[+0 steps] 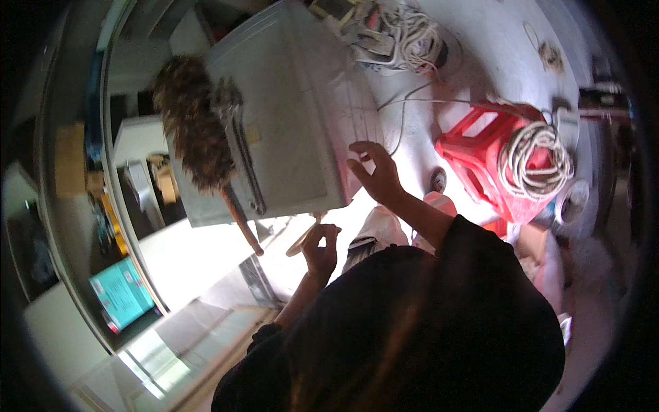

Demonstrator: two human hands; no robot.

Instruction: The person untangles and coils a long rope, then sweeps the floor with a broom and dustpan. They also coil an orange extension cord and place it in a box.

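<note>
My left hand (320, 253) is closed in a pinch on a thin tan object (299, 246), blurred and partly hidden by the fingers, just below the near edge of a grey plastic storage box (288, 170). Beside the box's right side, my right hand (380, 175) is raised with thumb and fingers apart, and I see nothing held in it. Across the box lies a brown feather duster (193, 123), its wooden handle jutting past the near edge. Next to the duster rests a long-handled metal hand tool (244, 154), dark and worn.
A red plastic stool (471, 154) with a coil of rope (535, 160) stands at right. More tangled rope (412, 36) lies beyond the box. At left, a glass-fronted cabinet holds a teal box (122, 293) and other goods. A cable (404, 121) runs over the floor.
</note>
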